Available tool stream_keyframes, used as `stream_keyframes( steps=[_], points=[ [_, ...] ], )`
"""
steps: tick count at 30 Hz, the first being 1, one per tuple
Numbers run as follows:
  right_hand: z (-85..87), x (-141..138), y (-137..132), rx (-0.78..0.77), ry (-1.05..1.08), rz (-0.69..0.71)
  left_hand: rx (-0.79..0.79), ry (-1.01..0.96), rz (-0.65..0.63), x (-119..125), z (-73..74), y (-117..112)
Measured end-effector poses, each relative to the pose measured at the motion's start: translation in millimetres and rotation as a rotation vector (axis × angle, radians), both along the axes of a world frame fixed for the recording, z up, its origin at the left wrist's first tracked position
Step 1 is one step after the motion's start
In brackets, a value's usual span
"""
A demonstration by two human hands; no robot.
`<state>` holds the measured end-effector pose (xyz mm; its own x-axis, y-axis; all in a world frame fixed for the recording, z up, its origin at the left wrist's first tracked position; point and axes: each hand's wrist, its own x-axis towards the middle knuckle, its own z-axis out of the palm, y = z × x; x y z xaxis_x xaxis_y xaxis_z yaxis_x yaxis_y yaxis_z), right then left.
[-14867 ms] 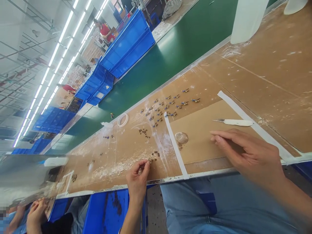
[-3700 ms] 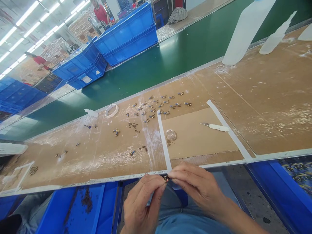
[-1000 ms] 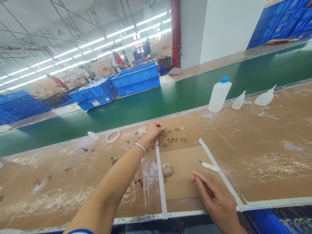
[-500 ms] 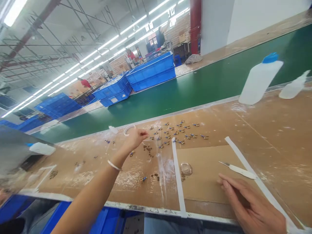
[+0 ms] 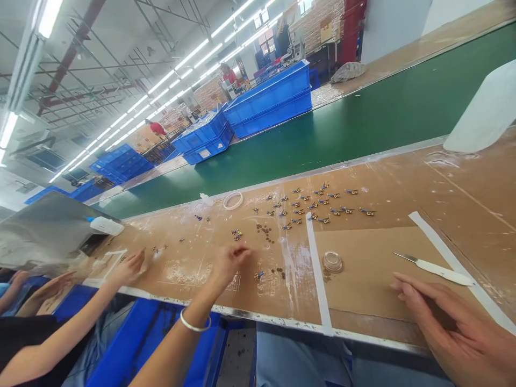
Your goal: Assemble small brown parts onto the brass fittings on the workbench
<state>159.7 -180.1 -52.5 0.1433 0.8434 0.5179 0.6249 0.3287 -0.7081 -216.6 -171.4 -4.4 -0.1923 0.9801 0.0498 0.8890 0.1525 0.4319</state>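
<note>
At the far left a co-worker's hand [image 5: 129, 267] is resting on the near edge of the cardboard-covered bench [image 5: 193, 269]. A blue bin [image 5: 133, 344] is sitting below that edge, and its contents are too dark to make out. The person's left hand [image 5: 230, 262] is hovering low over the bench with its fingers bunched together. Motion blur is hiding whether they are pinching anything. Just to its right a small blue-and-brass part [image 5: 259, 275] is lying on the cardboard, with its long axis running left to right. A few brown bits [image 5: 277, 270] are lying beside it.

Farther off, a tape roll [image 5: 233, 200] is lying flat, and a cluster of like parts [image 5: 318, 205] is spreading rightward near the green belt [image 5: 322, 134]. Blue crates [image 5: 270, 97] are standing beyond the belt.

Right of the white tape strip [image 5: 318, 274], a clear shallow dish [image 5: 332, 262] is sitting upright, and nothing is showing inside it. The white-handled knife [image 5: 439, 269] is lying flat with its blade pointing left and slightly far, and its handle is trailing toward the near right. The right hand [image 5: 455, 328] is lying flat with its fingers spread, just near of the knife and gripping nothing. A white bottle [image 5: 484, 113] is standing at the far right.
</note>
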Motion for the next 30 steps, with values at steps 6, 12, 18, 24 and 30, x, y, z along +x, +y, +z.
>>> stream_keyframes(
  steps=[6,12,18,24,30],
  points=[
    [2.8,2.2,-0.1,0.086,-0.107,0.07,0.011,0.019,-0.326,51.4,-6.4,-28.9],
    [0.9,3.3,0.4,0.09,-0.093,0.081,0.132,0.179,-0.334,49.8,-10.9,-35.3],
    [0.1,1.5,-2.6,0.065,-0.091,0.027,0.077,0.189,-0.184,36.8,-14.1,-48.5],
    [-0.9,0.3,-2.6,0.075,-0.085,0.032,-0.061,0.119,-0.19,43.7,-9.0,-48.2],
    [-2.8,2.9,-2.0,0.051,-0.1,0.037,-0.074,-0.283,0.014,50.4,5.4,-41.1]
  ],
)
